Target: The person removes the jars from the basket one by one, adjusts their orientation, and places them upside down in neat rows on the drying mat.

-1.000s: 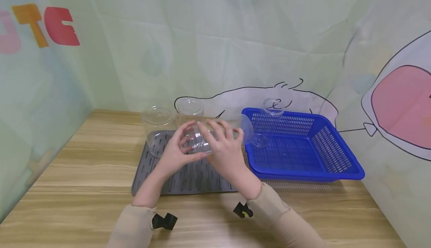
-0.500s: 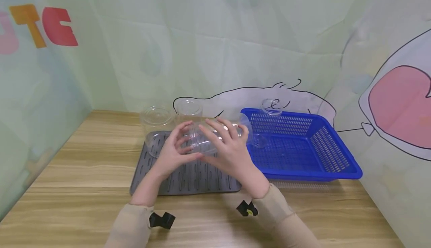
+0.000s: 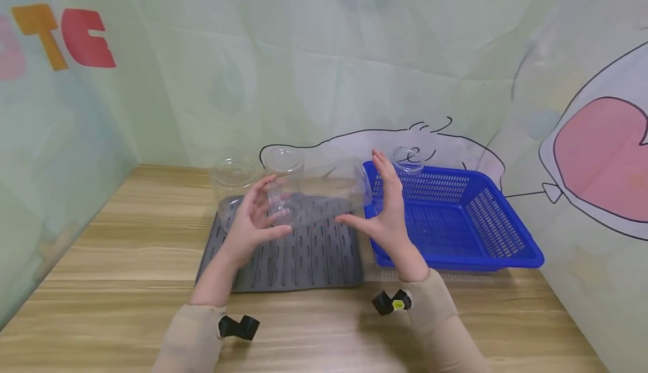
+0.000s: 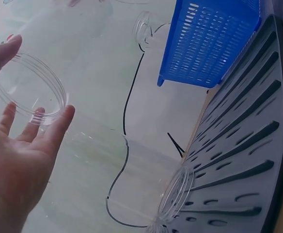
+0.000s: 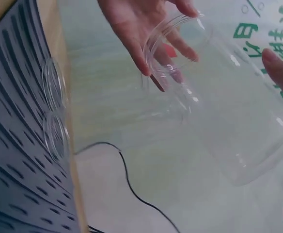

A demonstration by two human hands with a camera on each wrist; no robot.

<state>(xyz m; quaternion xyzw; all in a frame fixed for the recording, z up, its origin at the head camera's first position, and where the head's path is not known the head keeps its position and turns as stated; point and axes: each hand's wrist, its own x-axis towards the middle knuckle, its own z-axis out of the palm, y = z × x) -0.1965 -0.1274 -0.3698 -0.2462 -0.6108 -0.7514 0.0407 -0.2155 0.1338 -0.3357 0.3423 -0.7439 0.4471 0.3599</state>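
Note:
A large clear plastic jar [image 3: 324,193] lies sideways in the air above the grey ridged mat [image 3: 304,266]. My left hand [image 3: 253,218] holds its ringed mouth, thumb below and fingers curved around it; the left wrist view shows this ringed rim [image 4: 59,92] between thumb and fingers. Around the jar's other end, my right hand [image 3: 387,210] has its fingers raised and thumb spread apart. In the right wrist view the jar's body [image 5: 238,107] slants between both hands, with a right fingertip [image 5: 282,73] near its side.
Two more clear jars, a left one [image 3: 234,184] and one behind [image 3: 283,162], stand toward the mat's back left. A blue perforated basket [image 3: 455,263] sits right of the mat, with another clear jar [image 3: 407,162] upright in it. A printed curtain [image 3: 314,80] closes off the back.
The right hand has slid rightward along the jar to its far end and spread its fingers. The left hand has shifted slightly left, still holding the mouth.

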